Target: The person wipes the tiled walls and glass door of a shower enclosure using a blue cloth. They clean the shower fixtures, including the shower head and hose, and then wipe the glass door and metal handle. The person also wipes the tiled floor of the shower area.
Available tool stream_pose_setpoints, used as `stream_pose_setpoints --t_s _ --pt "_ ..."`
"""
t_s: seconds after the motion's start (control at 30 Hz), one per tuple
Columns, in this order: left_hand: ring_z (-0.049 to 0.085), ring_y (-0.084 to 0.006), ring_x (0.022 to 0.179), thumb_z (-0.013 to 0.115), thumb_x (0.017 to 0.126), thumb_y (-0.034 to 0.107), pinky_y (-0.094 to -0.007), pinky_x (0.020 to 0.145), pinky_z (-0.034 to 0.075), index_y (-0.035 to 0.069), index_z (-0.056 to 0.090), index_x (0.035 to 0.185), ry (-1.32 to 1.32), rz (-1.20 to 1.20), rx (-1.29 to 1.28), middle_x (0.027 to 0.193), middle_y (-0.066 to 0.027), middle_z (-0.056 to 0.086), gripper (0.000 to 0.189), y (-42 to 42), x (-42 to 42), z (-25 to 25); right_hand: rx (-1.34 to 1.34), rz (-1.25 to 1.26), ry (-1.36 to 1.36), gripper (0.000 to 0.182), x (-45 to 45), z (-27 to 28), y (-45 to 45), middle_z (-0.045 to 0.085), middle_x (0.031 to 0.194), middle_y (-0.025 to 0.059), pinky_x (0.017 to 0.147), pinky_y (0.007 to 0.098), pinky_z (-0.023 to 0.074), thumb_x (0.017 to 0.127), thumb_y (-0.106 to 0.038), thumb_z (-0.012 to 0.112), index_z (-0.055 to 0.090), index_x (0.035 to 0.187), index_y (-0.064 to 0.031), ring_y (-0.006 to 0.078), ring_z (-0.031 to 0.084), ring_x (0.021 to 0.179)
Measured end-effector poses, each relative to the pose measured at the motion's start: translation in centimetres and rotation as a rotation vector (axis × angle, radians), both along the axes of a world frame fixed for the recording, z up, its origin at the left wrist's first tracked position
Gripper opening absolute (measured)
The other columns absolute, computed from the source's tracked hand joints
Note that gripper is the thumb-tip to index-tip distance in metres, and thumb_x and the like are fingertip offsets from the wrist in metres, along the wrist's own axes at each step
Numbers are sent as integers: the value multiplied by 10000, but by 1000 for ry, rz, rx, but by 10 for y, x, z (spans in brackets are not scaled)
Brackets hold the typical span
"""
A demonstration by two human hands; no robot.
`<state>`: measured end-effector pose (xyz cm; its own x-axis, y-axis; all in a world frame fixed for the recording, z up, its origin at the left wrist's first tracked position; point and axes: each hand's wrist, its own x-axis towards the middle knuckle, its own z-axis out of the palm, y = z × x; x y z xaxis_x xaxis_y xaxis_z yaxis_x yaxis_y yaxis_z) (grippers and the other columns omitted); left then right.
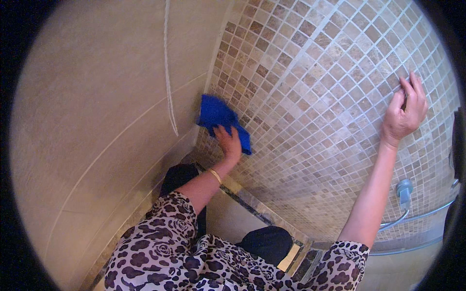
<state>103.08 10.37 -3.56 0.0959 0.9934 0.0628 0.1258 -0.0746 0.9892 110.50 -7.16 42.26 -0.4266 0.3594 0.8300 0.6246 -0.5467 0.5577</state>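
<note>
A blue cloth (220,112) lies against the mosaic-tiled wall (309,109), close to the corner with the plain large-tiled wall. My left hand (229,142), with a gold-coloured bangle at the wrist, presses on the cloth's lower part, and the cloth spreads out past its fingers. Further right, my right hand (406,109) is at the mosaic tiles, its fingers partly bent and apart, holding nothing. Whether its fingertips touch the tiles is hard to tell.
A chrome shower fitting (404,191) with a metal hose stands out below my right hand. Curved rails or a glass edge (404,251) run at the lower right. A white cord (167,72) hangs by the plain wall (98,91). Dark-edged stone trim (247,205) borders the floor.
</note>
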Motion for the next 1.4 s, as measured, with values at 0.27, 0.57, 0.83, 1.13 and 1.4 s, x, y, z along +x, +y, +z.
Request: stream_pose_setpoints --t_s 0.27,0.57,0.83,1.13,1.4 --pt "352 -427 1294 757 590 377 -678 1057 85 214 666 982 -262 -347 1299 1415 -119 426 434 -34 -1 186 -49 -7 -33 231 9 1 -12 669 1114 50 903 322 440 750 37 585 701 897 -97 205 613 1058" --pt "348 -434 1265 513 917 363 -456 1090 243 -75 392 1331 -122 330 66 1387 -293 360 615 46 20 -37 -48 -25 -32 239 21 -3 -12 682 1079 44 861 305 450 747 31 584 714 890 -110 189 628 992" --pt "216 -469 1343 609 827 249 -573 1104 140 -27 429 1304 -164 -36 466 1409 -328 281 580 -23 14 77 -91 -81 -46 223 27 0 -35 685 1073 39 856 300 453 759 14 588 718 892 -110 188 633 952" --pt "236 -401 1356 608 839 277 -508 1121 137 71 422 1358 -231 227 225 1440 -272 298 588 71 15 -10 -81 -51 -68 220 24 7 -25 691 1057 37 847 291 458 758 5 594 725 887 -116 171 636 951" --pt "225 -432 1356 533 885 243 -562 1105 128 56 476 1254 -117 85 -410 1424 -293 294 418 -26 30 -63 -52 90 -61 208 23 -2 -8 697 1030 37 831 294 465 737 -7 604 732 856 -121 177 645 922"
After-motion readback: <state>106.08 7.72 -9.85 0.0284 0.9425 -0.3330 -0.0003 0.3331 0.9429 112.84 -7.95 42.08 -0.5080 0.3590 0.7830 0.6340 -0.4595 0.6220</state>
